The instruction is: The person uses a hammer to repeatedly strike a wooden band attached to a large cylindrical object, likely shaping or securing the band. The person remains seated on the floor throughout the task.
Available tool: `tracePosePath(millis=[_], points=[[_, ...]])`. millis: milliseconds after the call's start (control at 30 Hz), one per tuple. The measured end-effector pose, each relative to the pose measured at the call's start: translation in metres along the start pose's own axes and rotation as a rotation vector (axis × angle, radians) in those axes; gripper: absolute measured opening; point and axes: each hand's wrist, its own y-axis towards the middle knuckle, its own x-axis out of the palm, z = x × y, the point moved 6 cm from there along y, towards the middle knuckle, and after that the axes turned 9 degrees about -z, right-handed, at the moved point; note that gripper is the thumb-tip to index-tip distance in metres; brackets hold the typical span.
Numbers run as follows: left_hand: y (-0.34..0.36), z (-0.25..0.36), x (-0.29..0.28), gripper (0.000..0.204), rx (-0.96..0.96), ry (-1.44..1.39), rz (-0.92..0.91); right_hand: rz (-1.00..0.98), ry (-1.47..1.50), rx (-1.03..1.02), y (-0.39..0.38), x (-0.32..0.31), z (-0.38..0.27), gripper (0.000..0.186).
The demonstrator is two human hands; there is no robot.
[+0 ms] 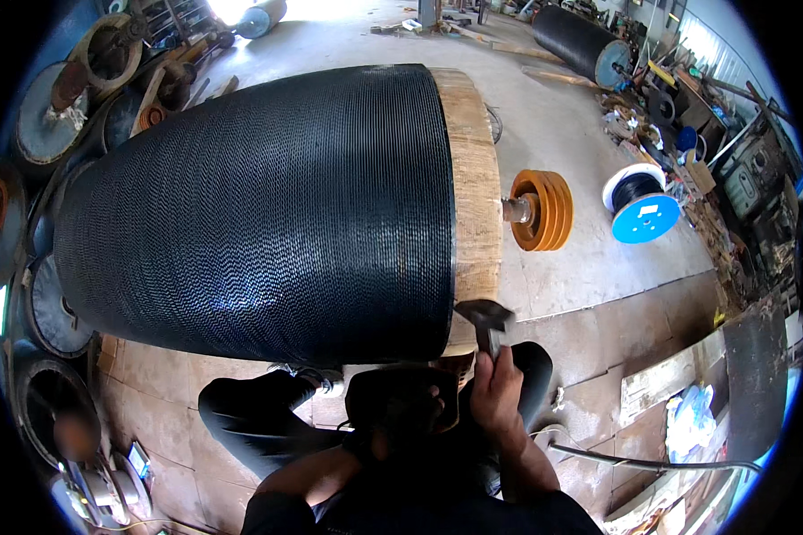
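Observation:
A large roller [268,205], wound closely with ridged black cord, lies crosswise in front of me. Its right end is a bare wooden band [476,187], with a shaft carrying an orange grooved pulley [542,210]. My right hand [497,392] is closed round the handle of a hammer [487,316]. The hammer's head is up, at the lower part of the wooden band; whether it touches is unclear. Between my knees sits a dark open container [366,392]. My left hand [430,406] is over or in it, deep in shadow, its grip hidden.
A blue-flanged spool of black cord [644,218] stands on the floor to the right. Another black roller [580,45] lies at the far right, near heaped scrap. Drums and pulleys [53,111] line the left side. Boards and a plastic bag [690,422] lie at lower right.

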Motion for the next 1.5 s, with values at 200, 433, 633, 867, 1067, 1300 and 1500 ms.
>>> tracePosePath(millis=[200, 433, 633, 867, 1067, 1300, 1500], points=[[0.004, 0.024, -0.015, 0.025, 0.135, 0.527, 0.102, 0.260, 0.070, -0.336, -0.006, -0.007, -0.013, 0.020], [-0.002, 0.079, -0.068, 0.027, 0.275, 0.628, 0.472, 0.096, 0.247, -0.317, -0.018, -0.018, -0.025, 0.018], [-0.003, 0.136, -0.154, 0.036, 0.592, 1.097, 0.963, -0.050, -0.209, 0.093, 0.005, 0.011, 0.005, 0.017], [0.013, 0.140, -0.203, 0.043, 0.620, 1.143, 1.106, 0.249, 0.196, -0.568, -0.017, -0.025, -0.024, 0.028], [0.014, 0.141, -0.203, 0.038, 0.609, 1.129, 1.159, 0.072, -0.027, -0.170, -0.007, -0.009, -0.022, 0.012], [0.016, 0.144, -0.209, 0.045, 0.561, 1.133, 1.117, 0.010, -0.271, -0.029, 0.011, 0.010, 0.008, 0.017], [0.020, 0.154, -0.217, 0.034, 0.599, 1.145, 1.149, 0.096, -0.081, -0.142, -0.005, -0.009, -0.009, 0.013]])
